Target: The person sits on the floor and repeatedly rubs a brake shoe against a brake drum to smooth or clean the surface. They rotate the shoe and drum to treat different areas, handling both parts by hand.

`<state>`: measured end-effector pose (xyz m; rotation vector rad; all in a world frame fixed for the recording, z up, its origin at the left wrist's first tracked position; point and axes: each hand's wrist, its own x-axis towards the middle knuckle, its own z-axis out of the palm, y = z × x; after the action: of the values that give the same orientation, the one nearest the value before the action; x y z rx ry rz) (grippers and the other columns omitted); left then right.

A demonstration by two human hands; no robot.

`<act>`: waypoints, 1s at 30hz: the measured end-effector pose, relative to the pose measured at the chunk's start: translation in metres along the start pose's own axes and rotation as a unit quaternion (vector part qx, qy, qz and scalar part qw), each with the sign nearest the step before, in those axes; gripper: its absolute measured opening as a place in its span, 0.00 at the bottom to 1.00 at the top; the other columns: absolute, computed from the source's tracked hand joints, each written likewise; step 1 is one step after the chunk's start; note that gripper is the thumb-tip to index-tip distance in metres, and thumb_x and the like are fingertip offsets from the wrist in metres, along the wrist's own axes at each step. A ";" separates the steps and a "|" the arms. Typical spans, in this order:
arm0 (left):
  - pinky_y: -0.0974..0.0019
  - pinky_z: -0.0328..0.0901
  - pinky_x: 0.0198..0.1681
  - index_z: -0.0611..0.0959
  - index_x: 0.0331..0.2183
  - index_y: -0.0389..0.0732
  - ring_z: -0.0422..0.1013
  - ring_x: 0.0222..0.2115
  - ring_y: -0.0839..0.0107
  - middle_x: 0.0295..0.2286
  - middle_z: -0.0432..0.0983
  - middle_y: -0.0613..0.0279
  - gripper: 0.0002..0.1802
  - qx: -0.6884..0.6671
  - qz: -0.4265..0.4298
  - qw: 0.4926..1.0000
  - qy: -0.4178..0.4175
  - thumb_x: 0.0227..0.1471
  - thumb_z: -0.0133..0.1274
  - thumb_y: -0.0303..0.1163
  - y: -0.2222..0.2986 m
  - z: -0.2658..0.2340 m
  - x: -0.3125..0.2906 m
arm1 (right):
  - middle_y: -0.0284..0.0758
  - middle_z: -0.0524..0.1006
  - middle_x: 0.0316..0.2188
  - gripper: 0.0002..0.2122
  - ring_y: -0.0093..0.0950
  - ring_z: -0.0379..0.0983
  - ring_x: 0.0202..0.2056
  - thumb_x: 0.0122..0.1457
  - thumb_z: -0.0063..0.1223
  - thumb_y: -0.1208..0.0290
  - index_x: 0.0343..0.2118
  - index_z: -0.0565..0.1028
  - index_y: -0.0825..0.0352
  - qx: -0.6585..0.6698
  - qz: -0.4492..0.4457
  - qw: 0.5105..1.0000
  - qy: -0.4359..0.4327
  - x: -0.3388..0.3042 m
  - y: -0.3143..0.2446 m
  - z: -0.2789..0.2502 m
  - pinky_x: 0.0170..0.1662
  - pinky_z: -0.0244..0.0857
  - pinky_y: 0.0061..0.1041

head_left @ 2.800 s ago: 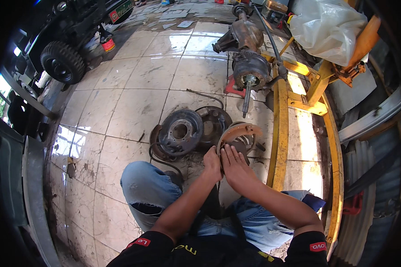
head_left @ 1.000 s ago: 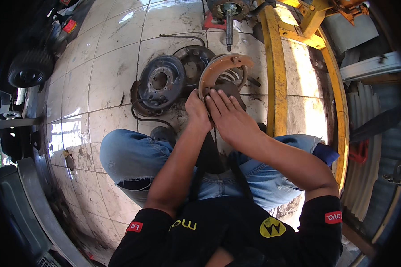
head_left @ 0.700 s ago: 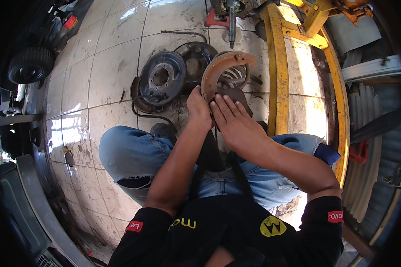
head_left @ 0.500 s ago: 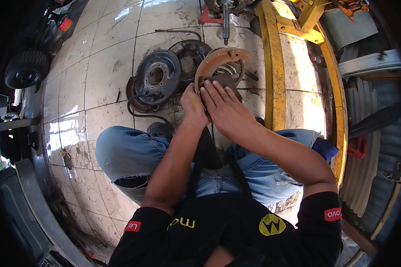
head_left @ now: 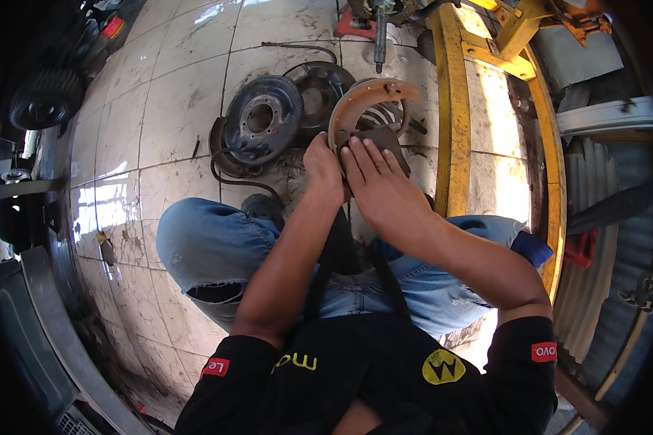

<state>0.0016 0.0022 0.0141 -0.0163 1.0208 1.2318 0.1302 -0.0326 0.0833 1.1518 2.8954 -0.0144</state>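
A curved, orange-brown brake shoe [head_left: 346,110] stands on its edge in front of me, between my knees. Its near end is in my left hand [head_left: 325,170], closed round the outer side with the fingers mostly hidden. Across the near part of the shoe's face lies a dark brown sheet that looks like sandpaper [head_left: 386,137]. My right hand [head_left: 379,181] rests on that sheet, fingers straight and flat, thumb out of sight. Behind the shoe, partly covered, is a ringed metal part [head_left: 397,111].
Two dark round brake backing plates [head_left: 281,101] lie on the tiled floor [head_left: 181,87] left of the shoe, with a black hose [head_left: 248,183] beside them. A yellow steel frame [head_left: 453,123] runs along the right. A metal shaft [head_left: 379,47] points toward me from the far side.
The right hand and the brown sheet have shifted slightly along the shoe toward me. My left hand keeps its hold. The whole view has moved a little.
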 end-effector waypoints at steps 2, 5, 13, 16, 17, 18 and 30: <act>0.55 0.69 0.48 0.78 0.43 0.41 0.74 0.41 0.60 0.39 0.76 0.56 0.21 0.020 0.029 0.999 0.022 0.62 0.32 0.41 -0.002 0.001 0.001 | 0.54 0.62 0.61 0.26 0.45 0.60 0.63 0.58 0.44 0.73 0.59 0.62 0.78 0.017 -0.001 1.000 0.014 -0.003 -0.001 0.003 0.63 0.57 0.43; 0.56 0.69 0.46 0.78 0.42 0.40 0.74 0.39 0.61 0.38 0.76 0.56 0.20 -0.057 0.001 0.998 0.020 0.62 0.33 0.40 -0.004 0.007 -0.007 | 0.54 0.62 0.61 0.25 0.45 0.60 0.62 0.58 0.43 0.73 0.59 0.62 0.78 0.005 0.009 0.999 0.040 0.004 0.005 0.018 0.63 0.57 0.44; 0.53 0.68 0.50 0.76 0.45 0.42 0.74 0.43 0.59 0.42 0.75 0.55 0.22 0.042 0.016 0.999 0.016 0.63 0.31 0.42 0.000 -0.001 0.001 | 0.53 0.62 0.61 0.26 0.45 0.61 0.62 0.58 0.44 0.73 0.60 0.62 0.77 -0.003 0.003 1.000 0.012 -0.003 -0.001 0.007 0.63 0.57 0.43; 0.53 0.68 0.50 0.77 0.44 0.41 0.74 0.42 0.59 0.41 0.75 0.56 0.22 -0.003 0.011 1.000 0.015 0.63 0.31 0.42 -0.004 0.004 -0.003 | 0.53 0.62 0.61 0.26 0.45 0.61 0.62 0.58 0.44 0.73 0.60 0.61 0.77 -0.008 -0.002 1.000 0.024 -0.004 0.003 0.010 0.63 0.57 0.43; 0.54 0.69 0.49 0.77 0.44 0.40 0.74 0.41 0.59 0.40 0.75 0.55 0.22 -0.046 -0.009 0.999 0.010 0.63 0.31 0.41 -0.003 0.006 -0.006 | 0.53 0.62 0.61 0.26 0.45 0.61 0.62 0.59 0.44 0.72 0.60 0.61 0.77 -0.012 0.003 0.999 0.036 0.003 0.007 0.016 0.63 0.57 0.43; 0.54 0.69 0.48 0.77 0.43 0.39 0.74 0.40 0.59 0.39 0.75 0.55 0.22 -0.087 -0.030 0.996 0.001 0.62 0.31 0.41 -0.001 0.009 -0.007 | 0.53 0.62 0.61 0.26 0.45 0.61 0.62 0.59 0.44 0.72 0.60 0.61 0.77 -0.019 0.010 0.999 0.049 0.008 0.010 0.018 0.63 0.56 0.43; 0.54 0.69 0.49 0.76 0.45 0.39 0.73 0.41 0.58 0.40 0.75 0.54 0.23 -0.078 -0.020 0.997 -0.005 0.63 0.31 0.41 -0.002 0.006 -0.003 | 0.54 0.62 0.61 0.27 0.45 0.60 0.62 0.57 0.46 0.73 0.60 0.61 0.77 -0.002 0.003 0.999 0.053 0.007 0.013 0.017 0.63 0.57 0.43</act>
<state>0.0069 0.0021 0.0181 -0.1514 0.9093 1.2705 0.1344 -0.0188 0.0662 1.1969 2.9817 0.0560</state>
